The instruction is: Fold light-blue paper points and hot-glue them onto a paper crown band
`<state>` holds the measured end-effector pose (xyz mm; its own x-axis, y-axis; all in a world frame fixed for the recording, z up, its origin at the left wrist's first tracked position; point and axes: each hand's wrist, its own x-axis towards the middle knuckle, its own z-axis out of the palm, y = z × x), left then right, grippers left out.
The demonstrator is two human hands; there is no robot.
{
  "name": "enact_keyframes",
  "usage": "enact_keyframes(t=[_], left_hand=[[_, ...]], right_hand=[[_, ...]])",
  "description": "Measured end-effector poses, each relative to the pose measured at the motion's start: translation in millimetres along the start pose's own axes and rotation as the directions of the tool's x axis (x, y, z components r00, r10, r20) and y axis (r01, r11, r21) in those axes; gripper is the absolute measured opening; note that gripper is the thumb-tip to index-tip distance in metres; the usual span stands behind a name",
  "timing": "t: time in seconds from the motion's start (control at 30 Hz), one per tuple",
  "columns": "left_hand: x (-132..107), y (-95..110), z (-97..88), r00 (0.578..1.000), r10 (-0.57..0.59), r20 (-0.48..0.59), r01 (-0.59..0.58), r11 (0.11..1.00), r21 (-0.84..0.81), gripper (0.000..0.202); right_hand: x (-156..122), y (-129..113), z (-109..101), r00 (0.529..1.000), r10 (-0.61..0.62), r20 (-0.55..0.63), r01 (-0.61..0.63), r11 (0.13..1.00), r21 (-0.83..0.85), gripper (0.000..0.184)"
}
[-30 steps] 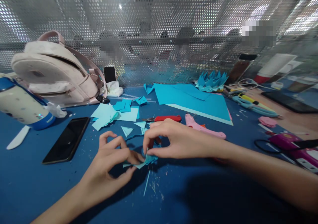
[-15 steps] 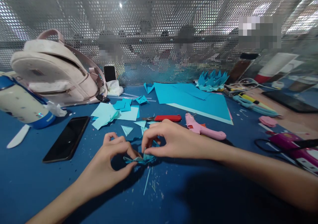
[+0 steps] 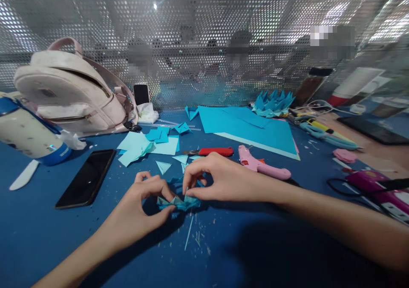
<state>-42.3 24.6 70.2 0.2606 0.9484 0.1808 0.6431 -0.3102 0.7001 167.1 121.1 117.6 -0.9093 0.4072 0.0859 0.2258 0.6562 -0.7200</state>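
A blue folded-paper piece (image 3: 182, 204) with several pointed tips lies low over the table, between my hands. My left hand (image 3: 148, 198) pinches its left side between thumb and fingers. From the right, my right hand (image 3: 211, 177) has thumb and fingertips closed on one upright pale blue tip; the fingers partly hide the rest. Just beyond them lie small folded paper triangles (image 3: 163, 167) and a red utility knife (image 3: 216, 151). A pink glue gun (image 3: 263, 164) rests beyond my right wrist.
Pale paper squares (image 3: 136, 146), large blue sheets (image 3: 246, 128) and a spiky blue paper model (image 3: 273, 103) lie farther back. A phone (image 3: 85, 178), bottle (image 3: 35, 130) and backpack (image 3: 73, 92) stand left. A purple power strip (image 3: 377, 190) is at right.
The folded-paper piece has tilted slightly, its tips on the left showing more upright. Both hands keep their hold and have barely shifted.
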Motion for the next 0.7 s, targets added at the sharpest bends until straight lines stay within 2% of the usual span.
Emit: enact_keyframes(t=[0.23,0.7], left_hand=[[0.2,-1.2,0.3,0.999,-0.036,0.017,0.036,0.999,0.017,0.011],[0.5,-0.5,-0.2,1.0,-0.007,0.002,0.007,1.0,0.017,0.012]], right_hand=[[0.8,-0.3,2.0,1.0,0.028,-0.008,-0.028,1.0,0.003,0.007],[0.3,-1.6,0.5,0.999,0.033,0.003,-0.033,0.999,0.007,0.009]])
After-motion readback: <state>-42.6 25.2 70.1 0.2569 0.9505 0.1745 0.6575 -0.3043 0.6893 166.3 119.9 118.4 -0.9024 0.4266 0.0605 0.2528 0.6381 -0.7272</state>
